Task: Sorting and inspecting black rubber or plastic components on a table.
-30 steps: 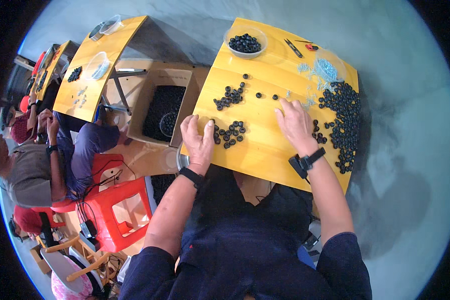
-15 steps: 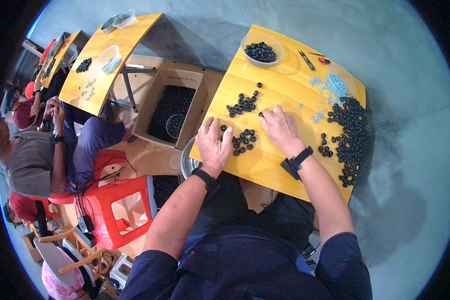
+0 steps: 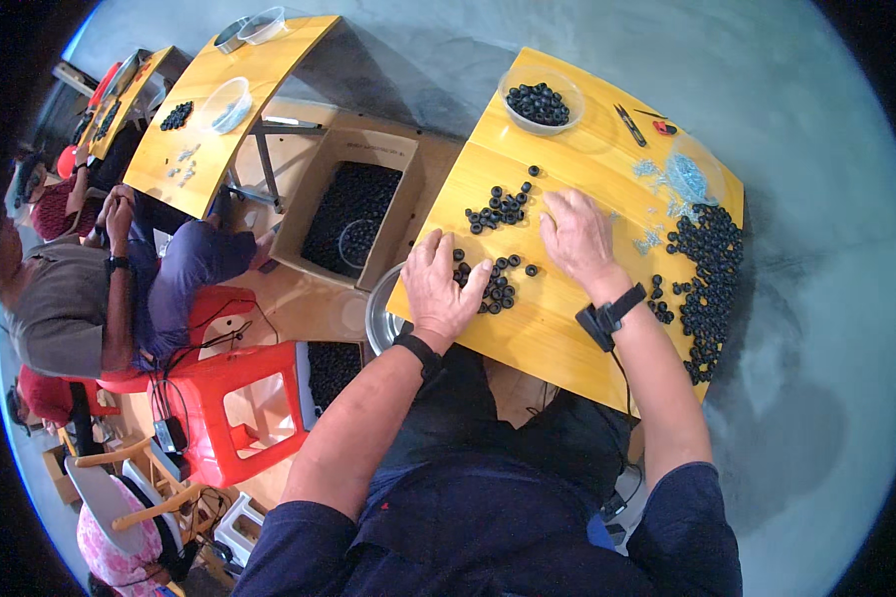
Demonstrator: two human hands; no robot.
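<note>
My left hand point(image 3: 442, 291) rests at the table's near-left edge, fingers spread, its thumb against a lower cluster of black ring-shaped pieces point(image 3: 496, 295). No piece shows in its grip. My right hand point(image 3: 579, 239) is over the middle of the yellow table point(image 3: 558, 333), fingers bent downward and the thumb apart from them; it appears to hold nothing, though its fingertips are partly hidden. Left of it lies an upper cluster of black pieces point(image 3: 498, 211). One loose black piece point(image 3: 531, 270) sits between the lower cluster and my right hand.
A clear bowl of black pieces point(image 3: 543, 107) stands at the far edge. Pliers point(image 3: 629, 124) lie beside it. At right are a tipped clear cup with small pale-blue parts point(image 3: 689, 179) and a large black pile point(image 3: 709, 289). A carton point(image 3: 294, 239) and red stool point(image 3: 231, 423) stand left.
My right hand has moved off a small black piece and up the table. A loose piece now lies right of the lower cluster. My left hand stays beside that cluster. The whole view has shifted slightly.
</note>
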